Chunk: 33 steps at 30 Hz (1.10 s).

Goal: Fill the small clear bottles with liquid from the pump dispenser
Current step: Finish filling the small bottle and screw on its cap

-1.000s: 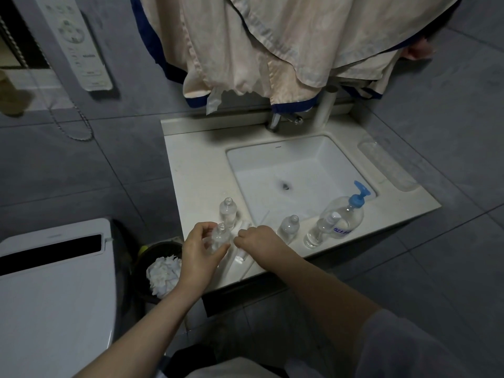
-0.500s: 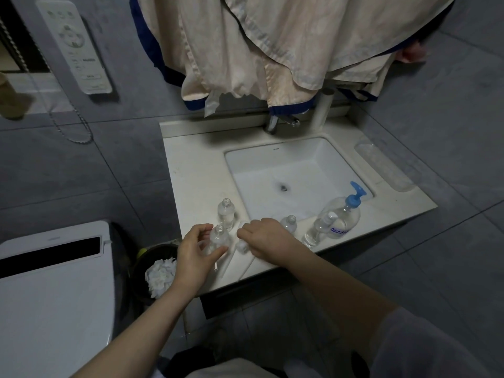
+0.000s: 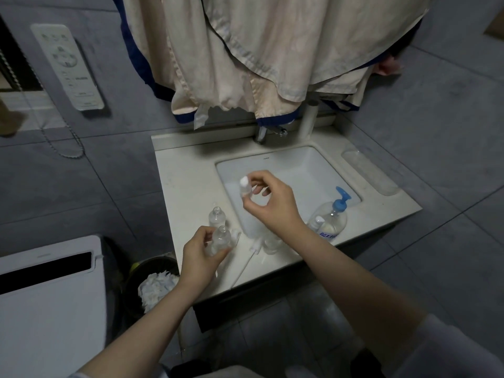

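Holding an uncapped small bottle (image 3: 220, 239) at seven o'clock on the surface (image 3: 188, 186), the left hand (image 3: 200, 256) grips it. The right hand (image 3: 268, 203) has risen over the sink (image 3: 308, 170), pinching a white cap (image 3: 244, 185); pump dispenser (image 3: 331, 216) stands at four o'clock, so filling can follow.

A vanity counter (image 3: 188, 186) holds a sink basin (image 3: 305, 170) set toward its right. A pump dispenser (image 3: 331, 216) stands on the counter in front of the basin's right corner. An open small bottle (image 3: 217, 217) stands left of the basin; just in front of it the left hand (image 3: 200, 257) holds another bottle (image 3: 221, 240). The right hand (image 3: 272, 203) holds a spray cap (image 3: 244, 186) above the basin. A waste bin (image 3: 152, 285) sits below the counter's left front corner, with a toilet (image 3: 51, 296) to its left
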Each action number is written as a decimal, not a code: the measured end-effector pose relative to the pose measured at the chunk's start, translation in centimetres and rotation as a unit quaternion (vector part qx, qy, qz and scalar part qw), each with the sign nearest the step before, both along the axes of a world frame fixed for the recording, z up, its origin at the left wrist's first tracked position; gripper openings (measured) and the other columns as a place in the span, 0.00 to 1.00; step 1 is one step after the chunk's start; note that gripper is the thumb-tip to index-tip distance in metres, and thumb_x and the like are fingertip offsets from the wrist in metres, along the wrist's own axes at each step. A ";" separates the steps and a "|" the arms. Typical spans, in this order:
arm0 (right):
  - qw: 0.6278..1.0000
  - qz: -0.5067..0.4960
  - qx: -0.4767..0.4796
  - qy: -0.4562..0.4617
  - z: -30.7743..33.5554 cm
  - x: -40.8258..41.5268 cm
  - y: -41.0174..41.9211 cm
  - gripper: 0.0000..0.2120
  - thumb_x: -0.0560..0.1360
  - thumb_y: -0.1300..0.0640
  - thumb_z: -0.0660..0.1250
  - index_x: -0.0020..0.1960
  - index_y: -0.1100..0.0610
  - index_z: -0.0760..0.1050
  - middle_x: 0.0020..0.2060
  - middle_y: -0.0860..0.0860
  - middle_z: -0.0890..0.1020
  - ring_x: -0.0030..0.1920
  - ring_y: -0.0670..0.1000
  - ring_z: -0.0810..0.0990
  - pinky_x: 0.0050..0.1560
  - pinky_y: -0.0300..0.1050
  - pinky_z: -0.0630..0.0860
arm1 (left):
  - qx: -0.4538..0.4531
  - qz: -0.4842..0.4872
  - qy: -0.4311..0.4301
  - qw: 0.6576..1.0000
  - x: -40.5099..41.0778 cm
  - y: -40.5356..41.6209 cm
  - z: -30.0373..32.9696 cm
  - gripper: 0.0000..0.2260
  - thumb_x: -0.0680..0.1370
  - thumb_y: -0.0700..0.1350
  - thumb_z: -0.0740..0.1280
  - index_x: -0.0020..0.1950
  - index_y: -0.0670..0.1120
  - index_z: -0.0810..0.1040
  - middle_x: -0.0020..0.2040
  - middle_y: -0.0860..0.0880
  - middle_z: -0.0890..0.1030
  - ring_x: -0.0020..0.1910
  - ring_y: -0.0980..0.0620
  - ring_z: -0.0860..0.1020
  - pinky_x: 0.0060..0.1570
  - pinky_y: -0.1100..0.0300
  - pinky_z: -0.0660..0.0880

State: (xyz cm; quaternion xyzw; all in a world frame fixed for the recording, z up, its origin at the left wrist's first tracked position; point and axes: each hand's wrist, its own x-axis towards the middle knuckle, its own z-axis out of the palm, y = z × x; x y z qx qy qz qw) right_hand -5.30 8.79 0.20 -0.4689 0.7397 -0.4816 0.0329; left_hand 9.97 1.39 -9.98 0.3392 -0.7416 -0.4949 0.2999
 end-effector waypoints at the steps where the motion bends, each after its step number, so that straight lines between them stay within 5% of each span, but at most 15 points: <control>1: 0.999 -0.011 -0.025 -0.043 0.6 0.0 -0.1 0.09 0.71 0.58 0.71 0.51 0.53 0.77 0.40 0.42 0.80 0.39 0.43 0.75 0.43 0.37 0.72 | -0.004 -0.005 0.004 1.000 -0.3 0.1 0.3 0.13 0.68 0.43 0.75 0.46 0.51 0.75 0.43 0.58 0.80 0.44 0.66 0.77 0.43 0.77 0.70; 6: 0.980 -0.053 -0.089 -0.167 3.1 0.2 0.1 0.06 0.76 0.51 0.68 0.48 0.54 0.78 0.38 0.46 0.81 0.38 0.43 0.77 0.45 0.46 0.75 | -0.030 0.001 -0.023 0.999 -1.4 0.4 0.8 0.09 0.70 0.48 0.73 0.47 0.53 0.75 0.42 0.59 0.80 0.44 0.62 0.78 0.42 0.68 0.71; 18: 0.967 -0.056 -0.107 -0.225 4.0 1.1 0.9 0.03 0.76 0.56 0.69 0.46 0.56 0.77 0.37 0.48 0.79 0.36 0.43 0.74 0.40 0.42 0.70 | -0.040 -0.009 -0.022 0.999 -2.4 1.1 1.4 0.12 0.68 0.48 0.74 0.49 0.52 0.76 0.42 0.58 0.80 0.43 0.62 0.78 0.42 0.68 0.71; 22: 0.968 -0.037 -0.068 -0.237 3.1 0.9 1.3 0.04 0.75 0.58 0.69 0.48 0.58 0.77 0.41 0.55 0.82 0.38 0.44 0.76 0.41 0.38 0.71 | -0.047 -0.018 -0.009 0.999 -2.7 1.4 2.2 0.13 0.68 0.46 0.74 0.49 0.52 0.76 0.43 0.59 0.80 0.44 0.62 0.77 0.44 0.71 0.70; 27: 0.967 -0.002 0.029 -0.251 1.9 0.2 1.5 0.09 0.71 0.64 0.72 0.50 0.61 0.77 0.38 0.49 0.79 0.36 0.42 0.76 0.42 0.31 0.73 | -0.059 -0.026 0.013 0.998 -3.0 1.1 3.5 0.13 0.69 0.43 0.73 0.52 0.50 0.77 0.47 0.57 0.80 0.47 0.58 0.78 0.47 0.65 0.73; 33: 0.971 0.024 0.100 -0.218 2.1 -0.9 1.6 0.11 0.68 0.63 0.75 0.48 0.58 0.77 0.40 0.53 0.80 0.38 0.45 0.76 0.45 0.39 0.75 | -0.072 -0.030 0.020 0.997 -3.7 1.2 4.5 0.15 0.69 0.44 0.74 0.53 0.51 0.77 0.47 0.56 0.81 0.47 0.57 0.77 0.44 0.68 0.70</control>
